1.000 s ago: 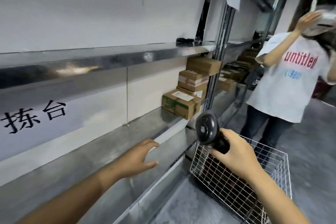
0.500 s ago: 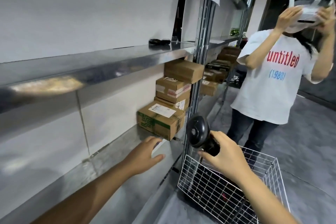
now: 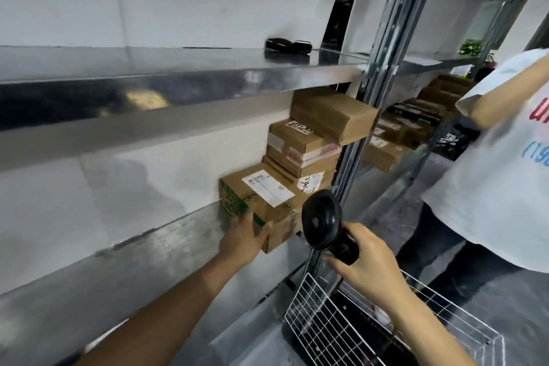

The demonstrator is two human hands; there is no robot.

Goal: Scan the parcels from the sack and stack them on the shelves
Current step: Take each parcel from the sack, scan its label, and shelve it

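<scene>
Head view: our left hand (image 3: 240,239), open above the shelf (image 3: 148,261) 0.5 s ago, now grips the near corner of the green-printed parcel (image 3: 261,196) at the foot of the stack (image 3: 306,145). Our right hand (image 3: 368,261) holds the scanner (image 3: 322,220) just beside it, so scanning looks imminent.

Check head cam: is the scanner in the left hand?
No, the right hand grips the black scanner; the left hand holds the green-printed box.

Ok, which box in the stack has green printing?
The bottom box, which the left hand grips; the boxes above show no green.
</scene>
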